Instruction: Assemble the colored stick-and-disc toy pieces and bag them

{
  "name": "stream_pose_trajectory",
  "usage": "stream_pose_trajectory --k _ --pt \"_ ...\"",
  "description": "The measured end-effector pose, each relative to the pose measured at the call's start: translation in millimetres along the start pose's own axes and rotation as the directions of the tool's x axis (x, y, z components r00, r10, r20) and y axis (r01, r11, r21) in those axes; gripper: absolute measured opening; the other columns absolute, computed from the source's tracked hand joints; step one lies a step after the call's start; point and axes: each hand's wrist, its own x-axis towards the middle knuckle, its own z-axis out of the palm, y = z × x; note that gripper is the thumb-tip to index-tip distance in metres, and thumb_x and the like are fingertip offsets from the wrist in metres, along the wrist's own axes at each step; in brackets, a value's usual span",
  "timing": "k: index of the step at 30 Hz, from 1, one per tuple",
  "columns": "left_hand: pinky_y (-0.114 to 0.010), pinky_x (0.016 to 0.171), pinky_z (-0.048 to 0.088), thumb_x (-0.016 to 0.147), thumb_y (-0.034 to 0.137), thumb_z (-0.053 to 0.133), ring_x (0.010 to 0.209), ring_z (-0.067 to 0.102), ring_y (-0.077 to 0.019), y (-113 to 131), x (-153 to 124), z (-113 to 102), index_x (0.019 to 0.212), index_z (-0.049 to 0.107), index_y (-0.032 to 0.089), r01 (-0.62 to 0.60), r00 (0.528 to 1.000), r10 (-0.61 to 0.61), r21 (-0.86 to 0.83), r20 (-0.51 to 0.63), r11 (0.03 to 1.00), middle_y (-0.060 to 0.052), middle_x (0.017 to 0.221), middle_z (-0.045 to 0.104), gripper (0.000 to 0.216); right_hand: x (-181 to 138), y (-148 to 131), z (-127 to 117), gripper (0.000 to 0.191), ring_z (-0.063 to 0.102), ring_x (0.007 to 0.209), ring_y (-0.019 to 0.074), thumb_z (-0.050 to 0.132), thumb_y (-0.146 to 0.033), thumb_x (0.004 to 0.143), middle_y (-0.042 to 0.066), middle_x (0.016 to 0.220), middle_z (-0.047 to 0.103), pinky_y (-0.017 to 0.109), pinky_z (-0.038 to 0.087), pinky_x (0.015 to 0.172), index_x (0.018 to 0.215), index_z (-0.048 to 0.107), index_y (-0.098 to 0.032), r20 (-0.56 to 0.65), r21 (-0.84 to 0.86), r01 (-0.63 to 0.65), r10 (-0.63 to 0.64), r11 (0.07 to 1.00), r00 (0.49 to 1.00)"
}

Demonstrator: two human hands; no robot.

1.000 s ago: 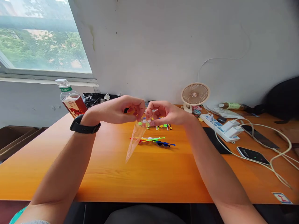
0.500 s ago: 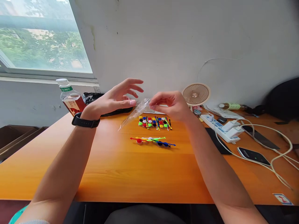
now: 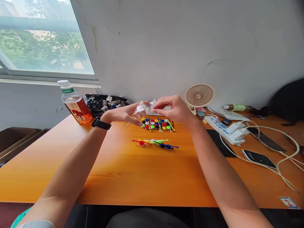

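My right hand [image 3: 174, 109] pinches one end of a clear plastic bag [image 3: 140, 109] between thumb and fingertips. Against the bag's other part is my left hand [image 3: 123, 114], thumb and fingers stretched apart, some fingers hidden behind the plastic. On the table under the hands lie rows of small coloured discs [image 3: 154, 124] with thin arrow-shaped pieces across them. Nearer to me sits a loose group of coloured arrows [image 3: 154, 141] with round bases, among them a red disc [image 3: 141, 143] and a blue arrow [image 3: 172, 146].
A tea bottle [image 3: 77, 106] stands at the left, beside a black plastic bag [image 3: 93, 104] filled with small items. To the right are a fan [image 3: 199, 96], a power strip [image 3: 220, 129] with white cables, a phone [image 3: 258, 159] and a lying bottle [image 3: 237, 108].
My left hand has moved down and to the right, from above the clear bag onto it. The right hand keeps its pinch. The black bag's contents now show.
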Motion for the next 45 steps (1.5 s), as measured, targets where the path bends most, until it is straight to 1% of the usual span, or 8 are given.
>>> stream_pose_trajectory --k 8,10,13,15,27,33,39,45 --pt "-0.037 0.106 0.047 0.082 0.049 0.079 0.136 0.057 -0.0358 -25.1 -3.4 -6.6 0.167 0.034 0.024 0.190 0.982 -0.186 0.207 -0.039 0.960 -0.012 0.159 0.056 0.099 -4.6 24.5 -8.7 0.025 0.061 0.076 0.0169 0.074 -0.042 0.088 0.004 0.087 0.071 0.028 0.044 0.067 0.094 0.070 -0.018 0.183 -0.245 -0.226 0.274 0.943 0.944" --pt "-0.034 0.102 0.048 0.081 0.051 0.080 0.133 0.059 -0.0354 -33.7 -4.2 -8.1 0.168 0.032 0.023 0.235 0.972 -0.231 0.253 -0.046 0.938 -0.013 0.161 0.053 0.103 -6.2 36.6 -6.5 0.030 0.062 0.077 0.0175 0.075 -0.046 0.086 0.006 0.091 0.074 0.028 0.043 0.066 0.094 0.072 -0.017 0.413 -0.326 -0.309 0.428 0.894 0.804" --pt "-0.033 0.104 0.047 0.079 0.055 0.080 0.137 0.056 -0.0360 -43.8 -4.2 -9.7 0.168 0.032 0.024 0.253 0.967 -0.252 0.295 -0.041 0.921 -0.013 0.164 0.049 0.106 -8.2 56.4 4.1 0.043 0.066 0.085 0.0204 0.081 -0.055 0.079 0.008 0.096 0.077 0.028 0.044 0.070 0.099 0.078 -0.016 0.698 -0.444 -0.343 0.559 0.828 0.447" --pt "-0.033 0.107 0.046 0.078 0.056 0.080 0.142 0.053 -0.0361 -47.9 -3.5 -10.1 0.168 0.032 0.023 0.227 0.973 -0.227 0.309 -0.034 0.924 -0.013 0.167 0.046 0.107 -9.2 68.5 13.7 0.052 0.066 0.089 0.0215 0.081 -0.062 0.075 0.007 0.095 0.078 0.028 0.044 0.073 0.098 0.080 -0.016 0.752 -0.473 -0.327 0.569 0.818 0.334" --pt "-0.035 0.107 0.047 0.071 0.057 0.085 0.137 0.057 -0.0369 -52.3 -0.6 -8.8 0.169 0.031 0.022 0.252 0.966 -0.257 0.348 -0.033 0.903 -0.016 0.156 0.058 0.117 -12.2 88.4 27.9 0.060 0.064 0.085 0.0195 0.082 -0.068 0.068 0.006 0.090 0.077 0.028 0.044 0.073 0.092 0.080 -0.013 0.824 -0.340 -0.371 0.464 0.864 0.325" --pt "-0.034 0.105 0.048 0.072 0.060 0.084 0.137 0.057 -0.0367 -50.8 -2.0 -9.7 0.169 0.030 0.021 0.257 0.964 -0.262 0.350 -0.033 0.901 -0.016 0.159 0.055 0.118 -13.4 90.7 29.8 0.069 0.063 0.081 0.0194 0.089 -0.073 0.054 0.005 0.083 0.076 0.028 0.043 0.070 0.087 0.081 -0.013 0.854 -0.382 -0.379 0.479 0.843 0.204" --pt "-0.034 0.105 0.048 0.072 0.060 0.084 0.134 0.059 -0.0357 -51.5 -0.9 -9.6 0.168 0.033 0.023 0.244 0.967 -0.252 0.373 -0.028 0.895 -0.014 0.150 0.064 0.115 -12.6 93.9 25.0 0.066 0.065 0.082 0.0202 0.091 -0.071 0.053 0.005 0.084 0.077 0.028 0.043 0.070 0.085 0.079 -0.014 0.814 -0.363 -0.405 0.497 0.839 0.301" --pt "-0.033 0.102 0.049 0.073 0.059 0.084 0.131 0.062 -0.0354 -51.9 -0.6 -9.3 0.168 0.034 0.022 0.231 0.970 -0.243 0.367 -0.014 0.901 -0.013 0.144 0.068 0.113 -13.2 87.2 9.4 0.062 0.068 0.079 0.0199 0.085 -0.070 0.064 0.008 0.083 0.076 0.029 0.045 0.069 0.086 0.075 -0.013 0.809 -0.295 -0.485 0.485 0.823 0.331"
